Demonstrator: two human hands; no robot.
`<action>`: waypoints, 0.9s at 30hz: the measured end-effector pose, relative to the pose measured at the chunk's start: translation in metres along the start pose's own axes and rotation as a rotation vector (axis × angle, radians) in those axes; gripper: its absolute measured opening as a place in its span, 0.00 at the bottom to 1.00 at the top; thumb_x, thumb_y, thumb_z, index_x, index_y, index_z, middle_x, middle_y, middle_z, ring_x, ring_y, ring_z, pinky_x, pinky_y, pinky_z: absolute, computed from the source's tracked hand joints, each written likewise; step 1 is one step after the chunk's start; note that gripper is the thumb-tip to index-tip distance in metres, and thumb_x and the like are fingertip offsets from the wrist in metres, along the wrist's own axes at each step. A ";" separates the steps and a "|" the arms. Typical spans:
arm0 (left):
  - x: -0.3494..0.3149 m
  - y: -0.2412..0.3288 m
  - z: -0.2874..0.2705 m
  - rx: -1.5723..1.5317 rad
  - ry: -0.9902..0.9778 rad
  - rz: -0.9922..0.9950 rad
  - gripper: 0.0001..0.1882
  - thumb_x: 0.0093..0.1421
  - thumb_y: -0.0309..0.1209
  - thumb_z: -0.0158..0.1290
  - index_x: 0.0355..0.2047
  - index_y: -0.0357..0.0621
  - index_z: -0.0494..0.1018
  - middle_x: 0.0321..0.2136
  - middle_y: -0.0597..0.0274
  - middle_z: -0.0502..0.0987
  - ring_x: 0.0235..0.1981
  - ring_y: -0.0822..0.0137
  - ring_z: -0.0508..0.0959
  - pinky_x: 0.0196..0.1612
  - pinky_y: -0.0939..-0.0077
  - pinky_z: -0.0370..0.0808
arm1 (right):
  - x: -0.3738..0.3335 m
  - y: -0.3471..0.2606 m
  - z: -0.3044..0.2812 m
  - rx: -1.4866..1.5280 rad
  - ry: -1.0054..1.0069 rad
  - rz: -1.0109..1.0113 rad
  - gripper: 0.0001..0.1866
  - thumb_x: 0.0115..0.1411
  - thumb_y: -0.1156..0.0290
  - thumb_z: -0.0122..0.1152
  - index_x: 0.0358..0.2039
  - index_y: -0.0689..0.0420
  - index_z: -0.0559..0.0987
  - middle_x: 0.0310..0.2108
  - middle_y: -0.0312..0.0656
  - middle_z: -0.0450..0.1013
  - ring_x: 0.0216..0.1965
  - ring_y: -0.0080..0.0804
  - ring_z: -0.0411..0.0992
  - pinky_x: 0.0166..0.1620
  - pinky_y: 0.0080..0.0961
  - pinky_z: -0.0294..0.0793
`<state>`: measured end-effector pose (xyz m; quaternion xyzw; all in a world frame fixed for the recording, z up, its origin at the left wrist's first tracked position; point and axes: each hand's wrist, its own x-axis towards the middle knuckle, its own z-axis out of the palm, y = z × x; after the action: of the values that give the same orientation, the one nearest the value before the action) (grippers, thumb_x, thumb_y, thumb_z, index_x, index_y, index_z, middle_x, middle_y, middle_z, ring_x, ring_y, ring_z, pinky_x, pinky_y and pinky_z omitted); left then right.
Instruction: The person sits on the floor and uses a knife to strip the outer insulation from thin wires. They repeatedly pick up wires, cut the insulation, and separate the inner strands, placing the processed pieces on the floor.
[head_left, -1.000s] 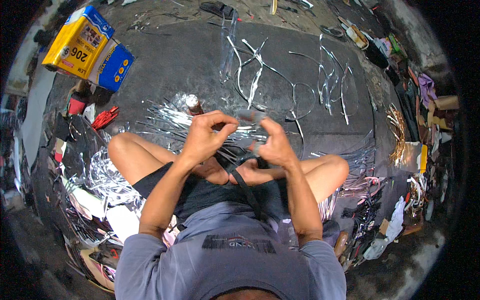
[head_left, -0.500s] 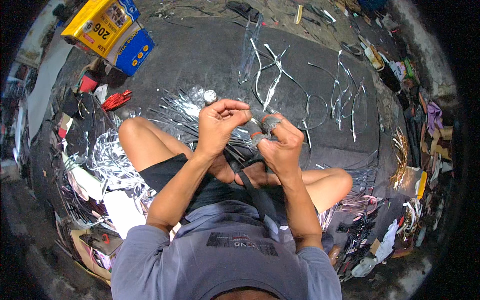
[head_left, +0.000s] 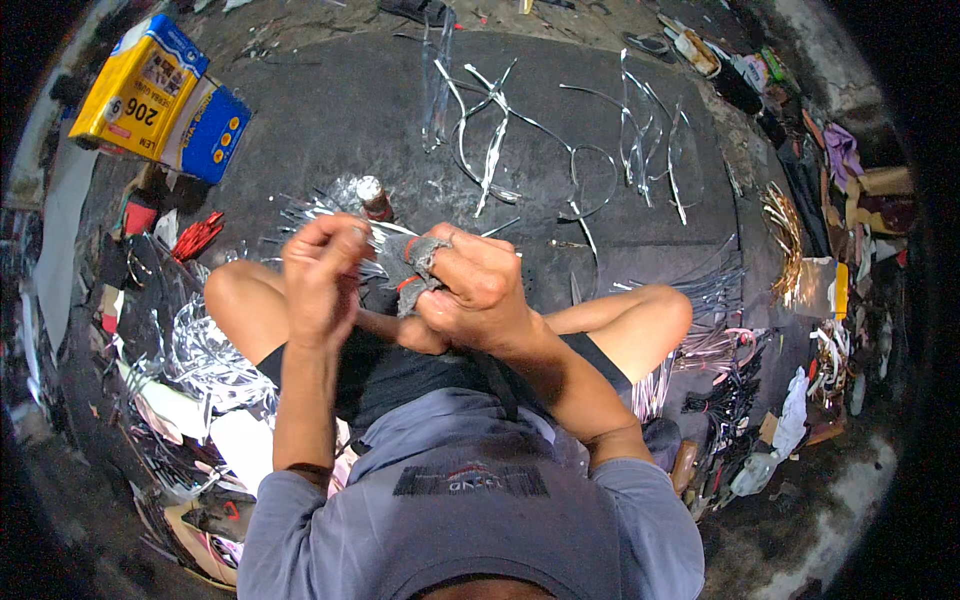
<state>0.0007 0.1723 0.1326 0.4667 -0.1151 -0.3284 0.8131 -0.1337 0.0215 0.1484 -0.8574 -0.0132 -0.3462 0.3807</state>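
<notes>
My left hand is raised over my crossed legs, fingers curled and thumb pressed to the index finger. Anything pinched there is too small to make out. Close beside it on the right, my right hand is closed. Grey cloth wraps with orange-red bands cover its thumb and index finger; whatever lies between them is hidden. Beyond my hands, silver strips lie in a pile, partly covered by the left hand. A small reddish-brown container with a whitish top stands next to the pile.
Looped silver strips lie on the dark mat. A yellow and blue can stands far left, near a red bundle. Tangled silver strips sit by my left knee. Gold strips and dark bundles lie right.
Both hands have moved left across the view, and the right wrist has turned inward. The view has shifted, so the mat and can appear further left. Both hands stay closed.
</notes>
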 end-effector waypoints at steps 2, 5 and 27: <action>0.015 0.023 -0.020 0.012 0.048 0.034 0.05 0.60 0.23 0.58 0.35 0.33 0.77 0.26 0.64 0.76 0.23 0.77 0.71 0.36 0.80 0.73 | -0.006 0.003 0.002 0.017 -0.055 0.010 0.17 0.43 0.69 0.58 0.33 0.63 0.80 0.23 0.46 0.71 0.20 0.42 0.72 0.24 0.35 0.71; 0.045 0.053 -0.066 0.052 0.157 0.068 0.08 0.61 0.25 0.58 0.37 0.32 0.76 0.24 0.65 0.75 0.22 0.77 0.70 0.36 0.80 0.73 | -0.018 0.007 -0.001 0.054 -0.084 0.004 0.16 0.44 0.68 0.59 0.33 0.64 0.80 0.22 0.46 0.70 0.20 0.41 0.72 0.23 0.34 0.70; 0.142 0.046 -0.249 1.976 0.306 -0.345 0.19 0.49 0.37 0.69 0.25 0.29 0.78 0.23 0.41 0.80 0.27 0.52 0.83 0.30 0.59 0.77 | -0.152 0.153 -0.119 -0.564 -0.707 0.863 0.12 0.47 0.72 0.61 0.32 0.63 0.79 0.32 0.62 0.76 0.36 0.62 0.76 0.39 0.50 0.74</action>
<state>0.2510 0.2676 0.0204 0.9776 -0.1609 -0.1355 0.0106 -0.2745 -0.1291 0.0140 -0.9156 0.3012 0.1532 0.2179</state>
